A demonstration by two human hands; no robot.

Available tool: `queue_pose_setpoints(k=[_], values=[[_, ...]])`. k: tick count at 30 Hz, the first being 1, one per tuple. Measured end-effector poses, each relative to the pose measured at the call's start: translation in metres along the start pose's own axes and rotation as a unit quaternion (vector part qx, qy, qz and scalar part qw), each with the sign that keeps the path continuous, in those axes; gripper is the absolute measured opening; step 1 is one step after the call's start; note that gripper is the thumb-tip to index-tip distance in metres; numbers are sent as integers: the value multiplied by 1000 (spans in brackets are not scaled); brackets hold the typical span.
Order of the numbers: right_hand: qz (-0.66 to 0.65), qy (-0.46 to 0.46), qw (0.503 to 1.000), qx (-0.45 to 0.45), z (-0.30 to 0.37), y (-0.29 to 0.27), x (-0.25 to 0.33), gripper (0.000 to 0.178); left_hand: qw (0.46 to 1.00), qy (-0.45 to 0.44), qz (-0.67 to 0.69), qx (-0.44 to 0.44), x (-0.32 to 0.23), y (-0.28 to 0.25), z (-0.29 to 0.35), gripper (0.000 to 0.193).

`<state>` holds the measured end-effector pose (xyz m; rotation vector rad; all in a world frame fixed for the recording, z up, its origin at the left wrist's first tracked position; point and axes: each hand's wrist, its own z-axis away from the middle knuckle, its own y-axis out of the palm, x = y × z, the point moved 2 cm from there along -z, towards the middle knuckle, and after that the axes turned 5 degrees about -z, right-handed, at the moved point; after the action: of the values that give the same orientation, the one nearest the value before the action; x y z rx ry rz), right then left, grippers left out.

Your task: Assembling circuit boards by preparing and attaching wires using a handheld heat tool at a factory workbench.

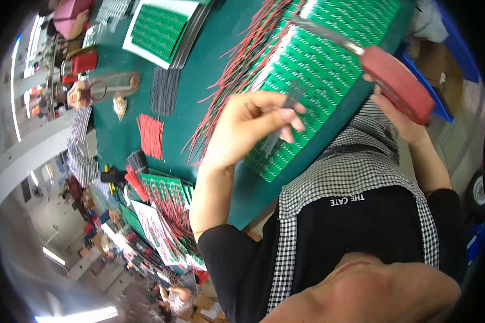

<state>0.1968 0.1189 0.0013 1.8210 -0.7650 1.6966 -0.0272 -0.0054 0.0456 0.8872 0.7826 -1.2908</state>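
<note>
My left hand (253,124) is over the green circuit boards (328,70), thumb and fingers pinched on thin dark strands, seemingly black wires (275,141), smeared by motion. At the right, my right hand (390,107) is closed around a red-handled tool (396,83). A metal collar and a long grey front part, blurred, stretch from it over the boards; its exact kind is unclear. Along the boards' left side, red and black wires (242,67) fan out over the green table (210,43).
Left of the boards lie a bundle of black wires (165,90) and one of red wires (151,136). A stack of boards (159,33) is at the far side, near a clear bottle (110,89). Wired boards (164,191) lie lower left. Blue bins (452,37) stand at the right.
</note>
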Motion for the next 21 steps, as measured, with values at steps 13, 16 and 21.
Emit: queue_pose_setpoints(k=[13, 16, 21], values=[[66, -229, 963, 126, -20, 5, 15, 50, 992, -26, 80, 92, 10, 38, -23, 16], [88, -210, 969, 92, -16, 14, 14, 45, 989, -6, 136, 51, 16, 42, -30, 16], [-106, 57, 993, 5, -3, 21, -3, 38, 942, 36, 324, -82, 25, 37, -44, 14]])
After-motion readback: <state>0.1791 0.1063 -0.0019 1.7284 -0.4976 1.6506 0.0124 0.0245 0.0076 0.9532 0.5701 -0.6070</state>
